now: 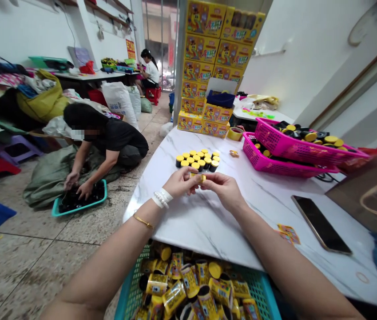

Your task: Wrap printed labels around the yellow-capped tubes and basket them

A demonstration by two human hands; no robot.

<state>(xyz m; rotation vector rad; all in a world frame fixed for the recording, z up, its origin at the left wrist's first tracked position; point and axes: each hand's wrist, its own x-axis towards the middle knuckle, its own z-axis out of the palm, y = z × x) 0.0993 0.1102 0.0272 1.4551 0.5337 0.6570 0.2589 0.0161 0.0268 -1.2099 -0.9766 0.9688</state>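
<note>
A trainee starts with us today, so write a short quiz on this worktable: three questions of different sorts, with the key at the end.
1. True or false: the phone lies on the white marbled table.

2. Multiple choice: what colour are the caps on the black containers grouped beyond the hands?
A) Red
B) Yellow
C) Green

3. Fill in the blank: the white beaded bracelet is on the ____ wrist.

Key: 1 true; 2 B; 3 left

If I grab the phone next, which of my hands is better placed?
Probably your right hand: the phone lies on that side of the table, while your left hand would have to cross over. Both are at the small yellow piece, though.
</note>
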